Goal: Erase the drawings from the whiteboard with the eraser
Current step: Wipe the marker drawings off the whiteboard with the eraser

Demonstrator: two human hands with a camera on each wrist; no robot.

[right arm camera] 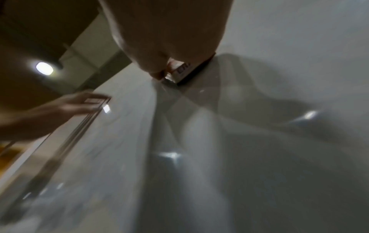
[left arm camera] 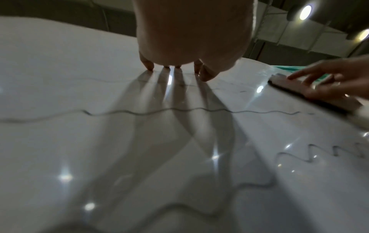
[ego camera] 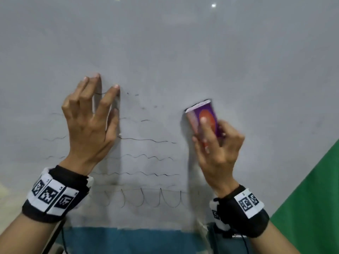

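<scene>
A white whiteboard [ego camera: 183, 52] fills the head view. Thin black wavy lines [ego camera: 143, 140] and a row of scallops [ego camera: 161, 198] cross its lower middle; faint specks [ego camera: 136, 94] sit higher up. My right hand [ego camera: 218, 143] grips a purple eraser [ego camera: 205, 114] with an orange oval, pressed flat on the board to the right of the lines. My left hand [ego camera: 89, 121] has spread fingers whose tips touch the board at the lines' left end. The left wrist view shows those fingertips [left arm camera: 148, 65] on the board and the eraser [left arm camera: 311, 93]. The right wrist view shows the eraser [right arm camera: 185, 72] under my palm.
A blue strip [ego camera: 128, 239] runs below the board's bottom edge. A green surface [ego camera: 315, 208] lies at the lower right. Ceiling lamps [left arm camera: 305, 12] reflect as bright spots on the glossy board. The board's upper part and right side carry no marks.
</scene>
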